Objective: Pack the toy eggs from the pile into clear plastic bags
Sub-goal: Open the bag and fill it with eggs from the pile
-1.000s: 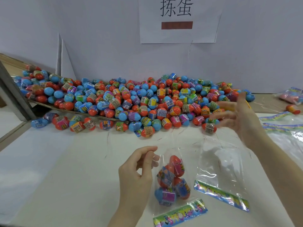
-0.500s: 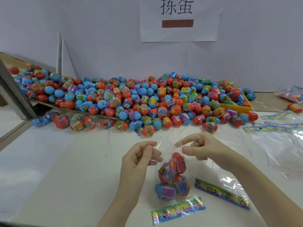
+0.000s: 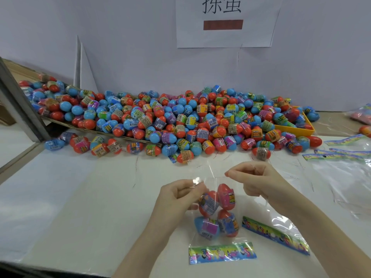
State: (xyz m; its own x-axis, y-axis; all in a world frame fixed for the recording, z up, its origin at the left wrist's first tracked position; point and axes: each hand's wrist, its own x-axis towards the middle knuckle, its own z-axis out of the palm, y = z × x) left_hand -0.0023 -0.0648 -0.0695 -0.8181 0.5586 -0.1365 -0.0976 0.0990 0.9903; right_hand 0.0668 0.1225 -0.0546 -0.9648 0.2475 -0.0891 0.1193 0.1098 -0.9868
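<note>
Four toy eggs [image 3: 217, 211] sit in clear bag [image 3: 218, 223]; left hand [image 3: 178, 195] and right hand [image 3: 255, 177] each pinch its open mouth.

Packing workbench: heaped toy eggs [image 3: 180, 121], wall sign [image 3: 224, 21].

four eggs [image 3: 217, 211] in clear bag [image 3: 218, 235]

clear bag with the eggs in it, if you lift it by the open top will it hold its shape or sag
The clear bag will probably sag: its film already crinkles where each hand pinches it. The four eggs inside would likely slide down and bunch at the printed end. Probably light, but the glossy film may be slippery.
</note>
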